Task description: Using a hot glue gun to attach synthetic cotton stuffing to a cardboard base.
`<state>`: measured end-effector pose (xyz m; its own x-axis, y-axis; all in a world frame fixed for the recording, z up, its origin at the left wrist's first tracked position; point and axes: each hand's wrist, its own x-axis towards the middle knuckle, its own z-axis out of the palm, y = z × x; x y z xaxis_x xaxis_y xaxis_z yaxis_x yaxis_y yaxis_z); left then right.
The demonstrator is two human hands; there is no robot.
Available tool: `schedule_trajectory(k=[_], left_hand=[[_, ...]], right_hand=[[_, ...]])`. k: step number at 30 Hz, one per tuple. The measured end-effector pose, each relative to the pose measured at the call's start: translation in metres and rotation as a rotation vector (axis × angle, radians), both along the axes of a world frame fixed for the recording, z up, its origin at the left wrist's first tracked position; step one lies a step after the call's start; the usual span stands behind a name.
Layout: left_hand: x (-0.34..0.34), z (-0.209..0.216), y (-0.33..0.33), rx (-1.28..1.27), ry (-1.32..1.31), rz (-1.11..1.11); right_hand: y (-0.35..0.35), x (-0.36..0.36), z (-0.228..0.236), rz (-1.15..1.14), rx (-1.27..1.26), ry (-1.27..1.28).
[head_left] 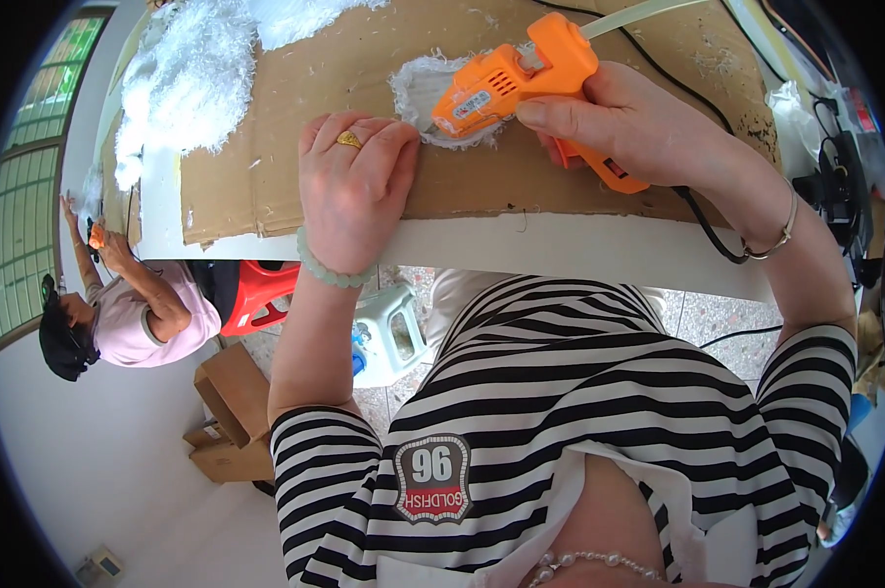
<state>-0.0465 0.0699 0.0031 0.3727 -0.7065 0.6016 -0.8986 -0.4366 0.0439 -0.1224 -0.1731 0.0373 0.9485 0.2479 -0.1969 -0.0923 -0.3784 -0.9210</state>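
My right hand [648, 122] is wrapped round the handle of an orange hot glue gun [501, 83]. A pale glue stick [648, 12] juts from the gun's back end. Its nozzle points down and left, over a small white fuzzy-edged piece [418, 83] lying on a cardboard sheet [315, 73]. Beside the nozzle, my left hand [356, 181] rests with curled fingers at the near left edge of the white piece. Whatever those fingers pinch, if anything, is hidden beneath them.
Fluffy white material [188, 78] is heaped at the far left of the table [521, 230]. The gun's black cord [697, 201] hangs by my right wrist. A co-worker [158, 304] sits at left, near a red stool [256, 294]. Below stand a pale stool [398, 338] and cardboard boxes [232, 392].
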Motion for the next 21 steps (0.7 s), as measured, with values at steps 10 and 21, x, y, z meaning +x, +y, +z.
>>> schedule_trajectory(k=[10, 21], left_hand=[[0.004, -0.004, -0.003, -0.036, -0.041, 0.003], [0.004, -0.004, -0.004, -0.048, -0.041, 0.017]], right_hand=[[-0.009, -0.007, 0.004, -0.012, -0.038, 0.089], [-0.018, -0.013, -0.002, -0.049, -0.096, 0.033]])
